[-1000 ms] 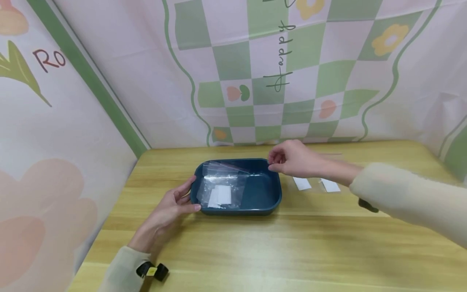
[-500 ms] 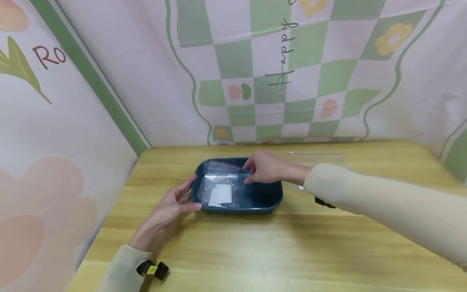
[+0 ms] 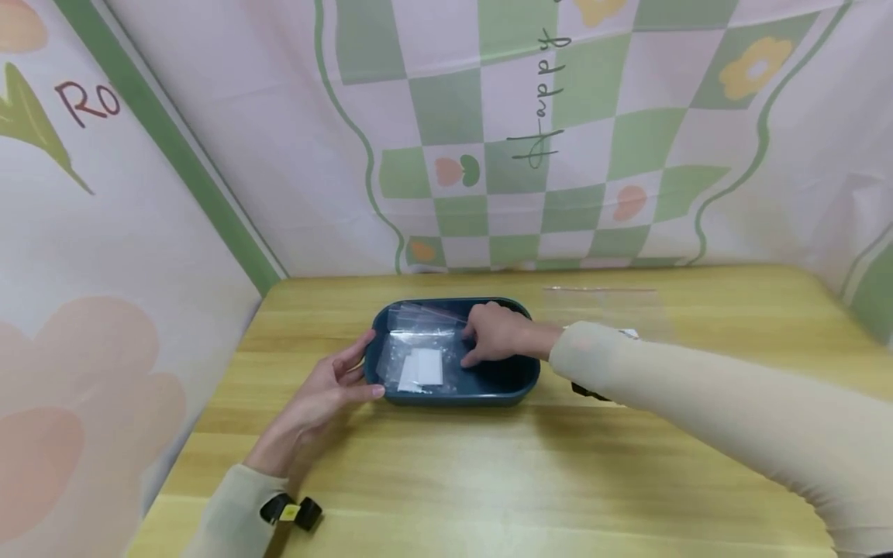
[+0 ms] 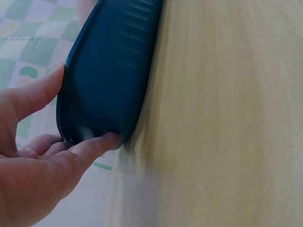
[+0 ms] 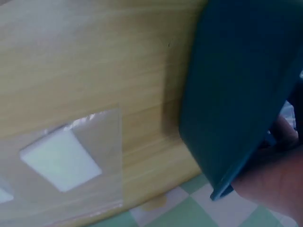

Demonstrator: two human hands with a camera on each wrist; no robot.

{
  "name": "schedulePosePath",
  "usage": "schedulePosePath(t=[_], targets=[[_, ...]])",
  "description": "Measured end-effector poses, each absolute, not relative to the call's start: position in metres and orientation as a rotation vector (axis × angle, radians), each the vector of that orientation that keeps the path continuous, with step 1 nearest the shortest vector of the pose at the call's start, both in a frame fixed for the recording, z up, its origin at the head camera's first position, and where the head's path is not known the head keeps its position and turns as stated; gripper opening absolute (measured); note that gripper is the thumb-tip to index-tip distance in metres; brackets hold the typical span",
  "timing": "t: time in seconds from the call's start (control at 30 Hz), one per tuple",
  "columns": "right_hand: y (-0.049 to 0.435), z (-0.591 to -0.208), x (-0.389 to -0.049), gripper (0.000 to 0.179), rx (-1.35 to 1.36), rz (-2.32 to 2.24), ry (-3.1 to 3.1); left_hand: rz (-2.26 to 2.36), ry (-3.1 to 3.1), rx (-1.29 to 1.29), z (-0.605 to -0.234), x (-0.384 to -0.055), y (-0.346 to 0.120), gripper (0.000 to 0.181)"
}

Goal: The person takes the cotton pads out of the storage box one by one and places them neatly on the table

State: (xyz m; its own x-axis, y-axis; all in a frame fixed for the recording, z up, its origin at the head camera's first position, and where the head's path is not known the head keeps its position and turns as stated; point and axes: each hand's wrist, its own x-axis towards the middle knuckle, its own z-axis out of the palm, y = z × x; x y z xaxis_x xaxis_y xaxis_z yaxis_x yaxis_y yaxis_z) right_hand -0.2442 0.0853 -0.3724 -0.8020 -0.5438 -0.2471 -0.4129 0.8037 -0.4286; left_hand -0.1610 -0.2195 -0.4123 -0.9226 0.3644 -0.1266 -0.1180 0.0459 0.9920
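A dark blue rectangular tray [image 3: 446, 400] stands on the wooden table. My left hand [image 3: 324, 399] holds its left end, with the thumb at the front corner and the fingers behind; the left wrist view shows this hand [image 4: 52, 156] against the tray's end [image 4: 104, 80]. Clear zip bags [image 3: 418, 322] lie in the tray's left half, with white cards [image 3: 427, 366] showing through them. My right hand [image 3: 498, 333] is down inside the tray's right half, its thumb and forefinger apart, right at the bags' edge. In the right wrist view the tray's wall [image 5: 232, 94] hides most of its fingers.
To the tray's right, a clear zip bag [image 5: 111, 146] with a white card [image 5: 61, 161] lies flat on the table [image 3: 446, 480], partly under the right sleeve [image 3: 670, 372] in the head view. A second white card [image 5: 4, 195] shows beside it. A patterned cloth [image 3: 516, 178] hangs behind.
My right hand has moved left from above the tray's right rim and down into it, to the bags. Its thumb and forefinger have spread. The left hand keeps its place.
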Motion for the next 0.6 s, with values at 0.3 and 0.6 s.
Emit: schedulePosePath(t=[0.3, 0.6], targets=[[0.077, -0.380, -0.243, 0.040, -0.647, -0.460, 2.732, 1.941, 1.983, 0.231, -0.412, -0.163, -0.219, 0.097], [0.070, -0.383, -0.238, 0.014, -0.693, -0.461, 2.775, 1.939, 1.993, 0.251, -0.413, -0.162, -0.221, 0.097]])
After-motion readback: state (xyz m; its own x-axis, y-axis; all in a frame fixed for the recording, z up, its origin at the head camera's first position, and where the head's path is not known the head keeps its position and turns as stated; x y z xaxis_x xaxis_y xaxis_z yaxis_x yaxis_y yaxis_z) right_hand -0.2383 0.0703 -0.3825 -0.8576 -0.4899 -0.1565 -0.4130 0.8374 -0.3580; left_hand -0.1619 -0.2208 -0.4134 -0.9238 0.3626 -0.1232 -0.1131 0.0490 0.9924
